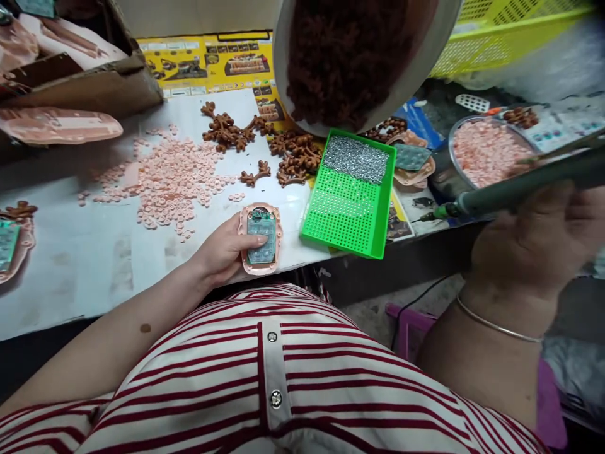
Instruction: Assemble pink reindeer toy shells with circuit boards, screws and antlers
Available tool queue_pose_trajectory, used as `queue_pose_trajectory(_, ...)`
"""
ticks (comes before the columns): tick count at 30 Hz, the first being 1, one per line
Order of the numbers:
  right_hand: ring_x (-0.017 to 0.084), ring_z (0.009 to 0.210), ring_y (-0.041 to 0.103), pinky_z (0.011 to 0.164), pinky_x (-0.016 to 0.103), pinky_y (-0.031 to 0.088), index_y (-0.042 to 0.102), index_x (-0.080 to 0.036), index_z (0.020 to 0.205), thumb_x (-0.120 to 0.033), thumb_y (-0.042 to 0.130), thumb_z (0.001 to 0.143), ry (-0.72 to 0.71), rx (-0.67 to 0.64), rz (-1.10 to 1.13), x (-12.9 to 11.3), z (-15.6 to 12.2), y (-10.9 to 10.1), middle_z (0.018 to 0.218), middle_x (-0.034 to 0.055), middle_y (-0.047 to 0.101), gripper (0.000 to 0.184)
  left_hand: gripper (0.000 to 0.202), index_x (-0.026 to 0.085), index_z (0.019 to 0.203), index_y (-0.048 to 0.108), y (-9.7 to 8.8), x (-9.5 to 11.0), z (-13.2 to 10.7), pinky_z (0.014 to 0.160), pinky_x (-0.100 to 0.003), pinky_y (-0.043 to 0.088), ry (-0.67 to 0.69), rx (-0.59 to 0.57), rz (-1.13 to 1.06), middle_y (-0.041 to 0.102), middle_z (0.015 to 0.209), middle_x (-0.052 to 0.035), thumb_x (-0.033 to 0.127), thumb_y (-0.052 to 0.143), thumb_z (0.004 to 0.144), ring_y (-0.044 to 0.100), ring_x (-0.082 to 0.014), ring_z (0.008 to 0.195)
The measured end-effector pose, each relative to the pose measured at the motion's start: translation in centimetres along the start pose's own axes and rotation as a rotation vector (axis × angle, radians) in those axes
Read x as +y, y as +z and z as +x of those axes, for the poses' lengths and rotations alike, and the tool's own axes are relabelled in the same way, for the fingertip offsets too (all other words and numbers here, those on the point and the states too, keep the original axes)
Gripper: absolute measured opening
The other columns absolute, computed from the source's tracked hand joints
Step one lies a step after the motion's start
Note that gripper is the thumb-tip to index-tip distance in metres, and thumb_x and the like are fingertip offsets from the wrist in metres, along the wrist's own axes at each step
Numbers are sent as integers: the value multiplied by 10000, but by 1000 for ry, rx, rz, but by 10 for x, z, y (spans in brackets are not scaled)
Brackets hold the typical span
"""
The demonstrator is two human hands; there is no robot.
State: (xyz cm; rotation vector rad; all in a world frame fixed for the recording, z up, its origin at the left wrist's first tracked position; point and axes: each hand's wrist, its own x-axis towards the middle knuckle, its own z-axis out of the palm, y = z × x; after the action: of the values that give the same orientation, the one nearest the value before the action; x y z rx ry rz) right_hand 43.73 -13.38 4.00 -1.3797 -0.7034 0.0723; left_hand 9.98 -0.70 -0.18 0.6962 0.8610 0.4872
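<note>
My left hand [222, 252] rests at the table's front edge and grips a pink toy shell [260, 238] that has a green keypad board set in it. My right hand [539, 243] is raised off to the right, closed around a green electric screwdriver [515, 192] whose tip points left toward a green plastic tray [352, 195]. Small silver screws fill the far part of that tray. The screwdriver tip hangs apart from the pink shell.
A pile of pink round buttons [172, 176] and brown antler-shaped pieces [265, 148] lie on the white table. A big bowl of brown pieces [350, 57] looms above. A metal bowl of pink buttons [486, 151], a yellow basket [510, 34] and a cardboard box [80, 82] stand around.
</note>
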Motion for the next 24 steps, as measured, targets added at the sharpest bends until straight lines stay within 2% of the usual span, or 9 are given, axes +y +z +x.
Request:
queue_pose_trajectory(4,107,716,623,786,283,520,799,-315,802,-370,955,572,-113,-35,85,-9,-2,12,776,-57,713,283,531,143,1101,668,16,3,11,682,-305,625,-13,10,21,756,918,-80,56,821,600,725,-201,753)
queue_pose_trajectory(7,92,638,588,668,262,518,756,-266,831,-358,889,651,54,-86,130,-20,-10,27,779,-56,686,242,556,222,1108,693,17,5,9,666,-252,634,-34,23,82,773,932,-47,111,868,592,743,-206,780)
queue_pose_trajectory(9,128,595,589,604,304,523,747,-217,889,-443,832,706,46,-182,81,-19,-11,42,711,-19,665,303,565,296,1139,697,3,1,17,671,-260,653,-99,84,133,793,979,-17,202,890,616,759,-219,786)
queue_pose_trajectory(11,144,637,605,618,314,522,713,-214,1048,-522,809,714,194,-457,221,-14,-10,59,722,-11,660,464,630,392,1248,651,-16,-7,34,718,-298,673,-124,68,174,798,1050,36,258,863,669,780,-242,860)
queue_pose_trajectory(12,143,640,602,627,316,521,691,-214,1097,-540,835,673,220,-517,285,-12,-10,67,722,-15,656,554,680,433,1311,608,-25,-12,43,703,-319,678,-107,54,192,801,1046,51,265,842,695,787,-252,847)
queue_pose_trajectory(16,102,548,528,583,295,479,663,-211,1148,-517,858,675,219,-513,289,-16,-22,92,649,-65,564,596,785,421,1443,499,-45,-27,57,689,-310,679,15,-151,152,804,955,38,159,773,757,800,-266,815)
queue_pose_trajectory(19,115,545,550,566,304,498,685,-204,1044,-545,835,701,185,-465,226,-19,-31,98,640,-54,562,506,613,366,1328,595,-35,-23,47,725,-282,671,104,-222,133,793,942,36,95,738,798,801,-245,836)
queue_pose_trajectory(22,134,538,561,555,323,525,698,-212,958,-595,785,746,127,-433,175,-14,-37,98,622,-32,583,446,483,267,1138,691,-11,-9,30,696,-264,666,43,-79,161,799,967,-3,104,828,705,791,-236,790)
queue_pose_trajectory(24,140,535,568,572,330,535,695,-220,998,-578,735,816,48,-391,171,-8,-42,98,611,-30,593,404,518,241,1128,687,5,-1,20,691,-237,651,-11,5,135,792,943,-5,136,876,657,763,-193,756)
